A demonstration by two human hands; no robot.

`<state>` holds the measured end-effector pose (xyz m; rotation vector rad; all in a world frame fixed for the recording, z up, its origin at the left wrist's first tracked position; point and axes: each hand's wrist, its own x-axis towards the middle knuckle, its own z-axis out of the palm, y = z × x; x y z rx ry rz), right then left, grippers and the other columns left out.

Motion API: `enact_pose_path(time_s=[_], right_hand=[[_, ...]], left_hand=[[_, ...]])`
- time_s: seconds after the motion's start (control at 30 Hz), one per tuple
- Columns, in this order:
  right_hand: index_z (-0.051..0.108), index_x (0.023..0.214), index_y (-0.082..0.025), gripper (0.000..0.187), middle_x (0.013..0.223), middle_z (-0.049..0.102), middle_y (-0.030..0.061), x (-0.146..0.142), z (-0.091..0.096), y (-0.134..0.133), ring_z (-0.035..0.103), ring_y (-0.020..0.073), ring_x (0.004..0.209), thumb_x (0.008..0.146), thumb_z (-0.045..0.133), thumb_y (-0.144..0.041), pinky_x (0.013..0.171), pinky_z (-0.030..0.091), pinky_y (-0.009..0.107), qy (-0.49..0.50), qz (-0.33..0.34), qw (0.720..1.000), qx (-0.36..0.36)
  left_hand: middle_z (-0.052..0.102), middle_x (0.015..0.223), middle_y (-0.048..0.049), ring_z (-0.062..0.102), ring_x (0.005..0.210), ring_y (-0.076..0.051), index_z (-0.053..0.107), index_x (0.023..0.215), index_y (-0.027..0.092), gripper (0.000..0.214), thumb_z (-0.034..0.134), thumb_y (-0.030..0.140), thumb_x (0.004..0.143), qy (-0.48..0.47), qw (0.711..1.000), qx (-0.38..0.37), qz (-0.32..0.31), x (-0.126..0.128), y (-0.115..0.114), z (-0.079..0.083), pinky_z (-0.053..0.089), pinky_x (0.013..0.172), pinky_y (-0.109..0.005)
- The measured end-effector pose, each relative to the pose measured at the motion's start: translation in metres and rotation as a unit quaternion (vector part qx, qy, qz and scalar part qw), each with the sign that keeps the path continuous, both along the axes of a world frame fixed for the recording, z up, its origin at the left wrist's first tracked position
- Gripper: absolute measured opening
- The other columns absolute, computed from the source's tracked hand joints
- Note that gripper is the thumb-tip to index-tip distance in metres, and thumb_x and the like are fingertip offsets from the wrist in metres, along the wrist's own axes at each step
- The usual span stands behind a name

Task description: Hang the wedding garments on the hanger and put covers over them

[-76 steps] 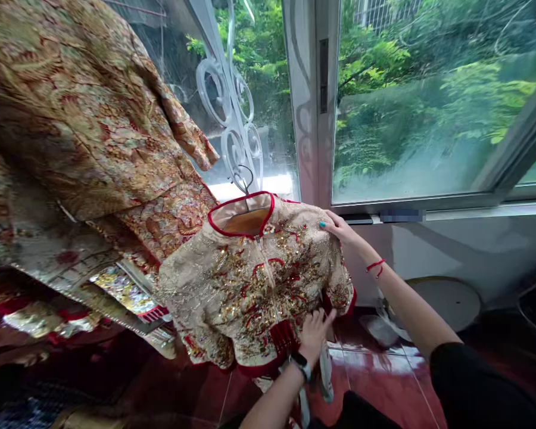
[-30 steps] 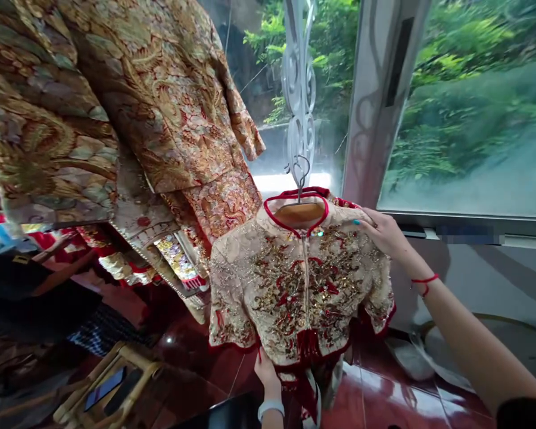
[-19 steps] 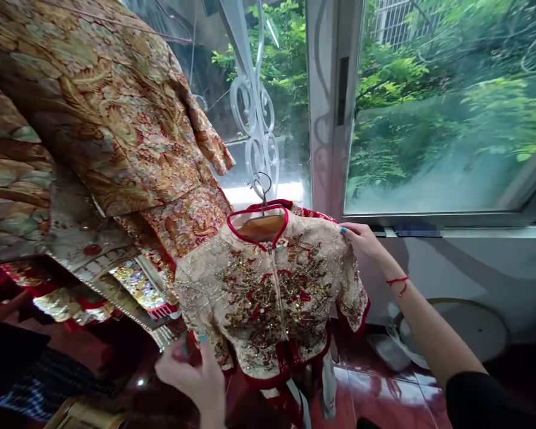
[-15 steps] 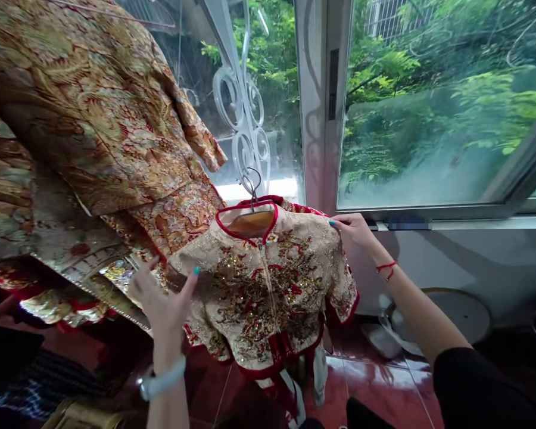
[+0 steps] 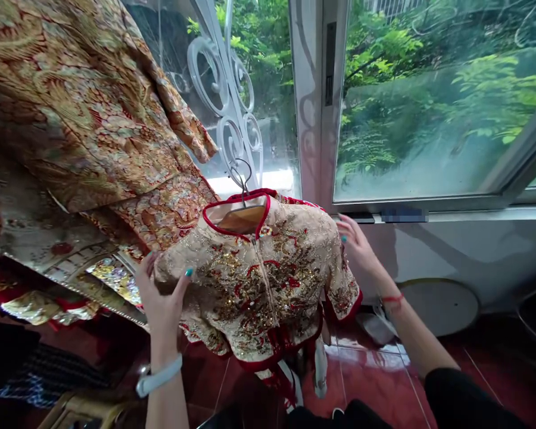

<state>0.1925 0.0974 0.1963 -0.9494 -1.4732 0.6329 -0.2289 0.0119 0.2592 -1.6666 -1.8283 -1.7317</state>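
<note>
The beaded jacket (image 5: 268, 280) is hanging from a hanger (image 5: 244, 199), collar up, front facing the camera, longest from sleeve to sleeve. The left hand (image 5: 163, 307), earlier at the hem, is cupping one shoulder, grip loosely spread; the right hand (image 5: 361, 253), earlier pinching the other, is hovering unclenched beside it.

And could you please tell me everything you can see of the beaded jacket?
The beaded jacket is cream fabric, short-sleeved, edged red at collar, cuffs and hem, its front glittering gold and red around what looks like a zip. It hangs from a hanger by the window. The left hand cups one shoulder; the right hand is beside the other sleeve, contact unclear.
</note>
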Motion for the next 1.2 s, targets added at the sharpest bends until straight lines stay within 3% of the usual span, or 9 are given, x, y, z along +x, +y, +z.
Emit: enact_pose_path(time_s=[0.13,0.27,0.47,0.6,0.7,0.8,0.9,1.1,1.2], right_hand=[[0.065,0.107,-0.023,0.029,0.099,0.071,0.0101,0.005,-0.027,-0.027,0.067,0.0265,0.087,0.087,0.056,-0.042,0.078,0.055,0.041,-0.069,-0.097,0.993,0.007],[0.066,0.082,-0.024,0.019,0.078,0.070,0.0064,0.014,-0.020,-0.010,0.064,0.0236,0.069,0.086,0.054,-0.037,0.066,0.051,0.036,-0.126,-0.099,0.987,0.022],[0.058,0.073,-0.021,0.021,0.076,0.067,0.0066,0.012,-0.014,0.025,0.063,0.0238,0.075,0.079,0.059,-0.042,0.074,0.053,0.039,-0.055,-0.066,0.995,-0.048],[0.056,0.121,-0.026,0.043,0.125,0.063,0.0104,0.020,0.021,0.032,0.061,0.0248,0.111,0.085,0.058,-0.049,0.093,0.051,0.041,-0.020,0.084,0.996,-0.030],[0.053,0.132,-0.027,0.058,0.131,0.057,0.0109,0.010,0.049,0.036,0.057,0.0269,0.116,0.082,0.064,-0.053,0.091,0.052,0.040,-0.113,0.099,0.989,0.009],[0.061,0.125,-0.023,0.055,0.114,0.061,0.0100,-0.011,0.058,0.042,0.059,0.0280,0.103,0.077,0.071,-0.047,0.086,0.052,0.041,-0.215,0.033,0.975,0.055],[0.064,0.120,-0.022,0.041,0.105,0.060,0.0082,-0.024,0.052,0.046,0.059,0.0275,0.097,0.083,0.062,-0.039,0.087,0.049,0.043,-0.249,-0.006,0.965,0.084],[0.063,0.122,-0.023,0.042,0.107,0.061,0.0091,-0.006,0.061,0.044,0.060,0.0275,0.096,0.088,0.053,-0.045,0.088,0.049,0.043,-0.314,0.017,0.946,0.077],[0.060,0.123,-0.024,0.047,0.113,0.063,0.0100,-0.010,0.081,0.043,0.061,0.0285,0.099,0.090,0.050,-0.056,0.090,0.049,0.044,-0.310,0.052,0.946,0.083]], left_hand=[[0.057,0.128,-0.0152,0.053,0.121,-0.032,0.048,0.133,0.017,0.082,0.066,0.066,0.070,-0.180,0.980,-0.079,-0.011,-0.025,-0.012,-0.054,0.037,0.110,-0.049],[0.064,0.100,-0.0099,0.060,0.101,-0.030,0.059,0.112,0.014,0.066,0.068,0.062,0.067,-0.156,0.983,-0.085,0.049,-0.024,-0.005,-0.072,0.043,0.102,-0.051],[0.064,0.100,-0.0108,0.060,0.095,-0.028,0.061,0.109,0.013,0.063,0.069,0.059,0.066,-0.171,0.977,-0.052,0.115,-0.015,-0.006,-0.070,0.048,0.095,-0.049],[0.065,0.105,-0.0087,0.062,0.097,-0.028,0.059,0.119,0.016,0.081,0.076,0.060,0.053,-0.260,0.961,-0.075,0.054,-0.032,-0.016,-0.061,0.048,0.097,-0.048],[0.066,0.104,-0.0088,0.063,0.095,-0.028,0.061,0.121,0.015,0.080,0.076,0.056,0.054,-0.290,0.955,-0.062,0.030,-0.017,-0.022,-0.036,0.050,0.094,-0.049],[0.068,0.109,-0.0110,0.063,0.101,-0.030,0.062,0.123,0.013,0.070,0.077,0.044,0.063,-0.195,0.968,0.032,0.152,0.027,-0.022,-0.016,0.049,0.096,-0.051],[0.062,0.122,-0.0155,0.058,0.115,-0.032,0.058,0.126,0.012,0.067,0.075,0.043,0.069,-0.145,0.938,0.133,0.286,0.062,-0.016,-0.018,0.043,0.105,-0.051],[0.051,0.128,-0.0156,0.051,0.118,-0.028,0.042,0.134,0.014,0.073,0.070,0.045,0.075,-0.156,0.971,0.062,0.173,0.038,-0.052,-0.067,0.042,0.104,-0.046],[0.052,0.117,-0.0138,0.052,0.109,-0.027,0.048,0.121,0.016,0.056,0.064,0.046,0.076,-0.099,0.963,0.067,0.243,0.036,-0.094,-0.118,0.044,0.095,-0.044]])
